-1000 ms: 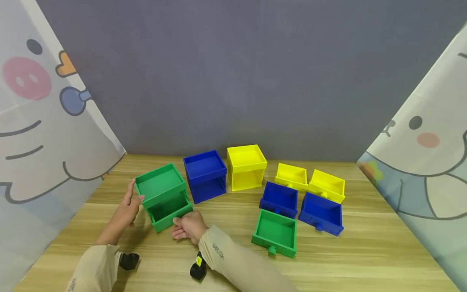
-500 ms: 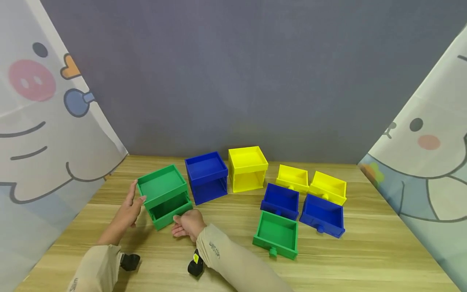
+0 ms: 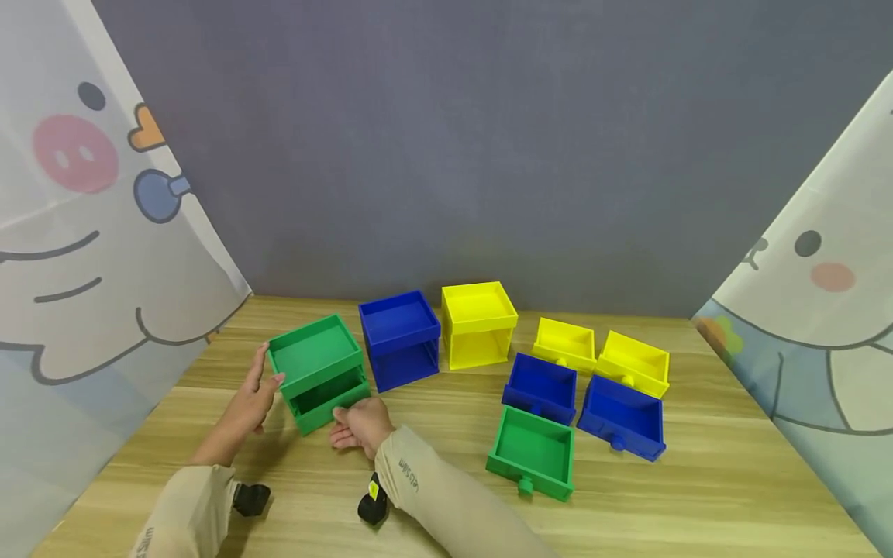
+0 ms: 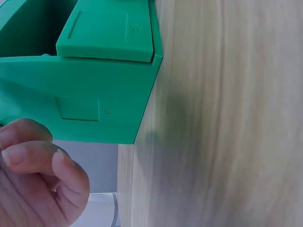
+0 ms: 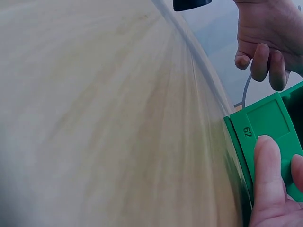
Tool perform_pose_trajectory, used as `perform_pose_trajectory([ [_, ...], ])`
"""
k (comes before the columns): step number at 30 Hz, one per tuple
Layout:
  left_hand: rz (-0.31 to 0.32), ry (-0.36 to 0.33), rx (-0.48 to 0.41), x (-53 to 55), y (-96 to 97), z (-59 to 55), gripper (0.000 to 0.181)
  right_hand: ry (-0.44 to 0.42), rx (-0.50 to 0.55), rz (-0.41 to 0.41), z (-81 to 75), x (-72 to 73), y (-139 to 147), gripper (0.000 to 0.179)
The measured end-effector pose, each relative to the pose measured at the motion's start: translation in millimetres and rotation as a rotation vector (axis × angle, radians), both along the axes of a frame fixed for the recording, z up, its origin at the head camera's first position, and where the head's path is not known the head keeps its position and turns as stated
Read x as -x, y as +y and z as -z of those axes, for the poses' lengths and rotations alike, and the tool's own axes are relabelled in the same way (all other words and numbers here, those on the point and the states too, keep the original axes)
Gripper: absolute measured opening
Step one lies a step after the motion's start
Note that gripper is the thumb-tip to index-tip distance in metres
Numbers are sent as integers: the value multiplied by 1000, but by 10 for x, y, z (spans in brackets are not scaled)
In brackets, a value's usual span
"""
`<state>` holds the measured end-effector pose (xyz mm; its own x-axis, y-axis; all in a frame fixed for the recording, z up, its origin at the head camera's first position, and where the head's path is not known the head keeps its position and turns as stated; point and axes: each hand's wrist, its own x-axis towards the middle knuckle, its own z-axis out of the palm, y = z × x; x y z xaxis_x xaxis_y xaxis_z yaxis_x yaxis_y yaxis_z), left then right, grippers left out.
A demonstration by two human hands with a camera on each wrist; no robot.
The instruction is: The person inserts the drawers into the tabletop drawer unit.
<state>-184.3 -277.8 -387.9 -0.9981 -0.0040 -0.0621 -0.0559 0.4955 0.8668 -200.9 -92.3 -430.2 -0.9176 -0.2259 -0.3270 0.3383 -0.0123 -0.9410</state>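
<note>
In the head view a green cabinet [image 3: 315, 353] with a tray-like top stands at the left of the table. Its lower green drawer [image 3: 333, 404] sticks out a little at the front, under a dark upper gap. My left hand [image 3: 249, 403] holds the cabinet's left side, thumb at the top front edge; in the left wrist view its other fingers [image 4: 66, 172] curl beside the wall. My right hand [image 3: 364, 426] is at the drawer front. In the right wrist view its fingers stand on either side of the partly hidden round drawer knob [image 5: 286, 171].
Blue [image 3: 399, 341] and yellow [image 3: 480, 325] cabinets with open fronts stand right of the green one. On the right lie a loose green drawer [image 3: 533, 446], two blue drawers [image 3: 621, 417] and two yellow drawers [image 3: 633, 363]. A grey wall [image 3: 446, 155] closes off the back.
The lower green drawer has slid slightly further into the green cabinet, with my right hand moving along with it. My left hand keeps its place on the cabinet. The whole view has shifted slightly.
</note>
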Motion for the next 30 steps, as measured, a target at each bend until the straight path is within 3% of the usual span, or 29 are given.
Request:
perform_pose_trajectory([
  [7,1,-11,-1,29,21,-6,70,74,-26,59,7,-2,-15,18],
  [13,5,-30,20,-23,-12,7,72,32,-15,45,13,-23,-13,17],
  [18,6,-50,30,6,-33,2,73,9,4,39,-15,6,37,15],
  [30,7,-60,34,25,-39,11,73,68,-72,-182,-133,-118,472,8],
])
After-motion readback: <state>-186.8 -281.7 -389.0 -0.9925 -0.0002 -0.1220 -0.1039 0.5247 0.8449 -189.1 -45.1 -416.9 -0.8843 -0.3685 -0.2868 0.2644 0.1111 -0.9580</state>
